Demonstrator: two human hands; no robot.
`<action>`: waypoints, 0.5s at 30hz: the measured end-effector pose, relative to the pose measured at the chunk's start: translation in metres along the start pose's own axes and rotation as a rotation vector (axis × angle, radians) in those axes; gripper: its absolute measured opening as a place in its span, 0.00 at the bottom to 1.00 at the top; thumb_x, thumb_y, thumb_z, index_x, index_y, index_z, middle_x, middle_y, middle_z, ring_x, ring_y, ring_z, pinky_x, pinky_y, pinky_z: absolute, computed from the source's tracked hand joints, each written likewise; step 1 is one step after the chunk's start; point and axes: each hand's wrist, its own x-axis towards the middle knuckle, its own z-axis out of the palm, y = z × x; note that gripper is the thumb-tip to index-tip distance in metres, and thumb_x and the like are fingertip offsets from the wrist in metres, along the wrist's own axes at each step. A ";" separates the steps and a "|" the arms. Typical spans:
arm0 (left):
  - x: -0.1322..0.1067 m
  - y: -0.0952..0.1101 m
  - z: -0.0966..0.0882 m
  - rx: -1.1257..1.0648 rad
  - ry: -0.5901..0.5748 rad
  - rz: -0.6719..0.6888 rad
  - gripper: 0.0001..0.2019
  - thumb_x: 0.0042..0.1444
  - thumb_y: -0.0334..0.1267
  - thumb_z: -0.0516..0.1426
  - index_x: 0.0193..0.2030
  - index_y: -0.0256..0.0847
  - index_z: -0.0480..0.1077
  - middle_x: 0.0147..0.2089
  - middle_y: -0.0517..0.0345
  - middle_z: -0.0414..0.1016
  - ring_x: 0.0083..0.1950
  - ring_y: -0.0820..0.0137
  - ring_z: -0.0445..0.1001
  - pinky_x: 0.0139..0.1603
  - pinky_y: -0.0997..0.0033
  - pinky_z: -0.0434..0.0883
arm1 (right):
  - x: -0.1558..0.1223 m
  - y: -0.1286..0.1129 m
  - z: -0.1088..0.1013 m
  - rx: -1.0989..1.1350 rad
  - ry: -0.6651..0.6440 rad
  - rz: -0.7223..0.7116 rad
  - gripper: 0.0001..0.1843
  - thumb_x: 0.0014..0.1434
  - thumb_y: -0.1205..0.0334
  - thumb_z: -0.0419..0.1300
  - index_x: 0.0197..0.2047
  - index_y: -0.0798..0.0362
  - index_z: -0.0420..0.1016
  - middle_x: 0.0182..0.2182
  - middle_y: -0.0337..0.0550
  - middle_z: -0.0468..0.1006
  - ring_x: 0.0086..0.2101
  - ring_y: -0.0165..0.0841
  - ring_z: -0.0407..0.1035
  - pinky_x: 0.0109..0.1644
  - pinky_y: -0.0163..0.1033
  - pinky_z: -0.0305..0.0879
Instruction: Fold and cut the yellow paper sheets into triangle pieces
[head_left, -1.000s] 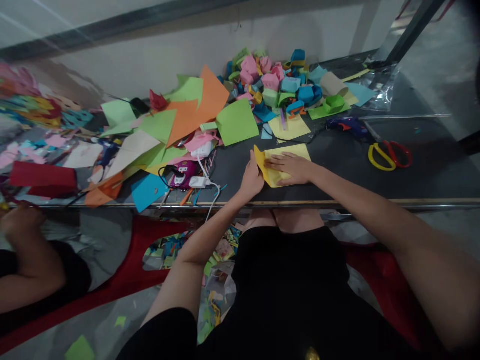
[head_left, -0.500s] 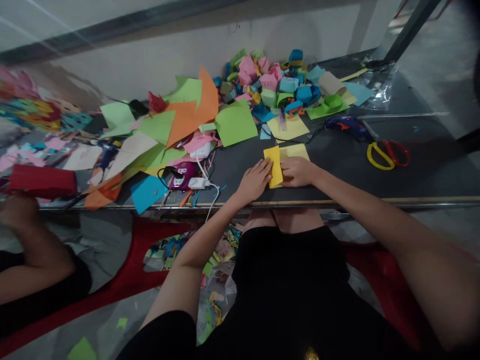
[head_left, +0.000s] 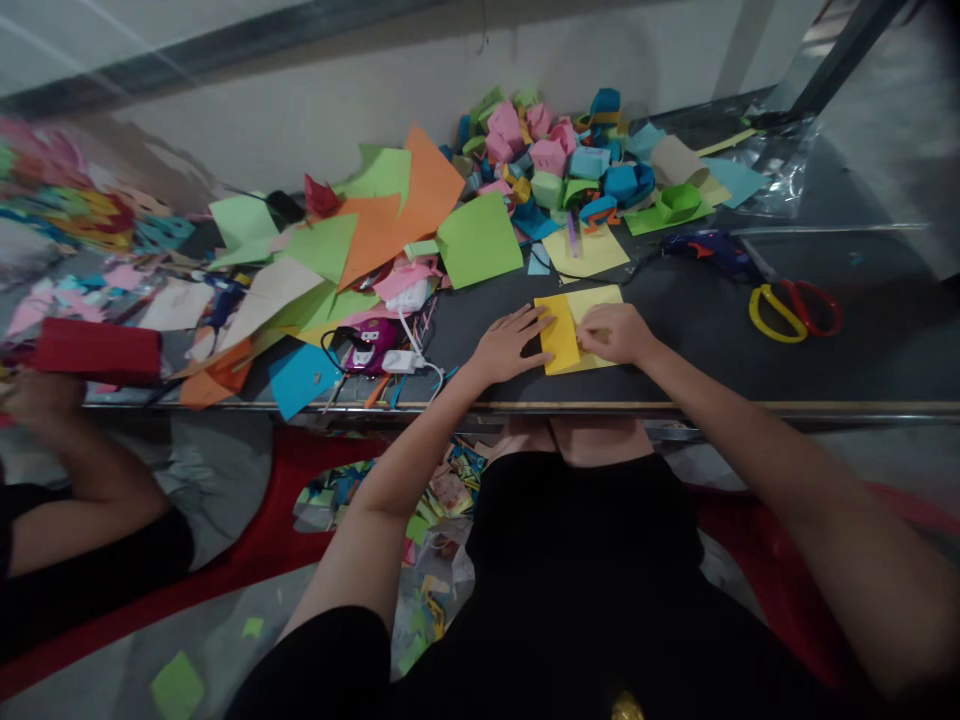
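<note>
A sheet of yellow paper lies in front of me on the dark table, its deep yellow flap folded over at the left. The paler yellow part shows on the right. My left hand rests flat with fingers spread, the fingertips holding down the flap's left side. Fingers curled together, my right hand is at the flap's right edge, over the pale part. Its fingertips are partly hidden, but they seem to pinch or press the paper's edge.
Scissors and a glue gun lie to the right. Folded paper pieces are heaped at the back. Left are coloured sheets, a purple power strip with cables, and a co-worker's arm by a red object.
The yellow flap, upright and narrow before, now lies flatter and wider. My right hand has come out from behind it to its right edge, fingers curled. My left fingers have spread. The view shifted slightly.
</note>
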 end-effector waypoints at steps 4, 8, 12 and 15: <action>0.000 0.003 0.000 0.020 0.003 -0.021 0.42 0.61 0.65 0.55 0.77 0.49 0.55 0.79 0.52 0.52 0.80 0.52 0.49 0.77 0.46 0.53 | 0.002 0.001 -0.001 -0.024 0.166 0.137 0.18 0.63 0.54 0.53 0.28 0.50 0.79 0.28 0.48 0.81 0.32 0.40 0.75 0.38 0.44 0.71; 0.000 0.003 0.000 0.038 -0.023 -0.025 0.45 0.60 0.66 0.56 0.78 0.47 0.50 0.80 0.50 0.49 0.81 0.51 0.46 0.78 0.47 0.50 | 0.007 -0.002 -0.001 0.017 0.126 0.069 0.16 0.64 0.54 0.54 0.35 0.50 0.82 0.35 0.48 0.85 0.40 0.43 0.77 0.48 0.47 0.73; 0.002 0.000 -0.002 0.043 -0.095 -0.013 0.52 0.57 0.69 0.55 0.79 0.42 0.45 0.81 0.48 0.45 0.82 0.51 0.42 0.79 0.48 0.46 | 0.010 -0.004 0.000 -0.006 -0.013 -0.075 0.17 0.64 0.51 0.57 0.38 0.50 0.84 0.40 0.49 0.85 0.44 0.45 0.77 0.54 0.51 0.72; 0.006 -0.002 -0.004 0.051 -0.116 -0.031 0.59 0.51 0.73 0.57 0.79 0.37 0.43 0.81 0.43 0.42 0.82 0.49 0.39 0.80 0.48 0.43 | 0.010 -0.003 0.002 -0.002 -0.079 -0.142 0.18 0.63 0.46 0.60 0.40 0.49 0.85 0.42 0.49 0.86 0.46 0.46 0.77 0.55 0.54 0.71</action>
